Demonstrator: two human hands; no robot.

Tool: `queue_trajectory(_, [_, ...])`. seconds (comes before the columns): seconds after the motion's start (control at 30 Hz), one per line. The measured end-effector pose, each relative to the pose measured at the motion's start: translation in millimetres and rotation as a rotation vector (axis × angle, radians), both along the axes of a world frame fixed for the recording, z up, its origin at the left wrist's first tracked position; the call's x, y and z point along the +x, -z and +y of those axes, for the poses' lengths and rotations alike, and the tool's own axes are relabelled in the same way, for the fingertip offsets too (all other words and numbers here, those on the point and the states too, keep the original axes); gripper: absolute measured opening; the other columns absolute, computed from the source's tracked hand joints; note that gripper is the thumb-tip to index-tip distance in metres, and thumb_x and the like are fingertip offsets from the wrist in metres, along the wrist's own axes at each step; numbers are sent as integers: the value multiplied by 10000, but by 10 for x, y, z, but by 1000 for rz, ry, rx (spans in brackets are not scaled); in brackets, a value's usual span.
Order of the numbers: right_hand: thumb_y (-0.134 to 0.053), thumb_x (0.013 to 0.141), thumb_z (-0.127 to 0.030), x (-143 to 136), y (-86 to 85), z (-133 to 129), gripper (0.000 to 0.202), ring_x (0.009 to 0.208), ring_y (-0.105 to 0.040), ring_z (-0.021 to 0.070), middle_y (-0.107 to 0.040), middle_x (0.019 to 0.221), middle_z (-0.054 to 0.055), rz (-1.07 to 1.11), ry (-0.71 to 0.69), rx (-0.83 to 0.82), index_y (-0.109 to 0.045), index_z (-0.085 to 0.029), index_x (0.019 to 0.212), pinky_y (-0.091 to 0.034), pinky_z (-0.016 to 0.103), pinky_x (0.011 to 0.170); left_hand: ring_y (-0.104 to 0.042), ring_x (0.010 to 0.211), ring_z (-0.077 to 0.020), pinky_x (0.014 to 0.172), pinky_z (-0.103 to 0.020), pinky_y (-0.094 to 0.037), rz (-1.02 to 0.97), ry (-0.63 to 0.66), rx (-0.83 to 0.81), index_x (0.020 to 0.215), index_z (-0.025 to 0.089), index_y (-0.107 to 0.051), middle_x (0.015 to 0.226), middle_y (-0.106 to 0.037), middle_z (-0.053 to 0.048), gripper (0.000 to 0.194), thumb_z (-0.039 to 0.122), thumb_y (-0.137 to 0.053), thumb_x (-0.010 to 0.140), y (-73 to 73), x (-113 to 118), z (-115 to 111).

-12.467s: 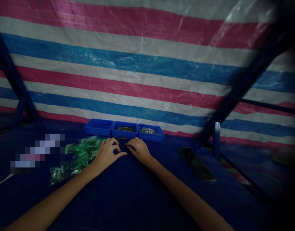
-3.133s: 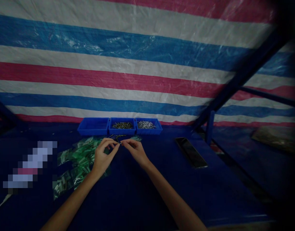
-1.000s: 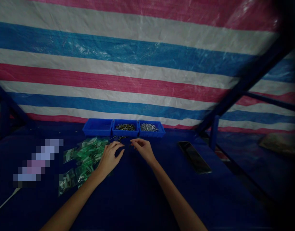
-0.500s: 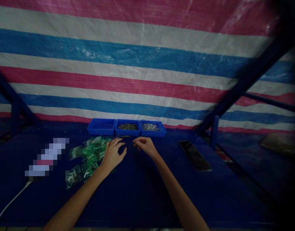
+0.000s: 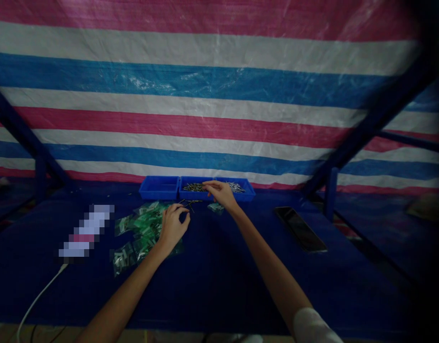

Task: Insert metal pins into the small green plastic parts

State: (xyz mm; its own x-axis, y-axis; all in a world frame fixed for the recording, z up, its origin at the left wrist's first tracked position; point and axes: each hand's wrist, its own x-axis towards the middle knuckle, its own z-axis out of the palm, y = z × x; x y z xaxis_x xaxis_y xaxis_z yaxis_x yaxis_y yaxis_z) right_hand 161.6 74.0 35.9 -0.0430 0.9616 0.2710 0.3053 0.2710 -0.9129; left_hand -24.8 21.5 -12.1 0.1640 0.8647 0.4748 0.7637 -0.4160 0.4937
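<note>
My left hand [image 5: 174, 226] is at the right edge of a pile of small clear bags with green contents [image 5: 146, 226], its fingers apart and curved, with nothing seen in them. Just beyond its fingertips lie a few dark screws [image 5: 191, 204] on the blue table. My right hand [image 5: 219, 192] reaches over the front of the middle blue tray [image 5: 196, 194], which holds brass-coloured screws [image 5: 193, 186]. Its thumb and fingers are pinched together; anything between them is too small to make out. A small bag [image 5: 215, 207] lies below that hand.
An empty-looking blue tray [image 5: 159, 188] stands left, and one with silvery screws [image 5: 236, 187] right. A black phone [image 5: 301, 229] lies on the table [image 5: 219, 286] at right. At left are a pixelated object [image 5: 86, 231] and a white cable [image 5: 40, 294]. Striped sheeting [image 5: 205, 128] hangs behind.
My right hand has moved forward to the middle tray, and a small bag now shows below it. My left hand stays beside the bag pile. The view has shifted slightly.
</note>
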Motion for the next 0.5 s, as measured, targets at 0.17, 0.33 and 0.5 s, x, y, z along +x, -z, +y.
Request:
queue_trajectory(0.17, [-552, 743, -286, -82, 110, -123, 272, 542, -600, 125, -688, 710, 12, -393, 110, 70, -653, -226, 987, -463, 232, 547, -540, 931, -228, 815, -388, -365, -2, -20, 7, 820, 223, -653, 949, -599, -47, 142, 237, -525, 759, -26, -27, 13])
queue_trajectory(0.33, [-590, 708, -403, -323, 242, -325, 184, 803, -621, 188, -689, 865, -10, -715, 172, 25, -698, -278, 788, -453, 263, 667, -548, 899, -219, 786, -373, -377, -26, -31, 30, 812, 226, -652, 919, -602, -39, 134, 241, -531, 758, -36, -58, 32])
queue_trajectory(0.5, [-607, 692, -369, -438, 315, -330, 171, 802, -619, 194, -683, 867, 15, -839, 202, -56, -696, -259, 787, -439, 254, 655, -565, 841, -206, 783, -365, -393, -68, 1, 34, 776, 215, -650, 849, -614, -33, 115, 224, -538, 757, 13, -62, 68])
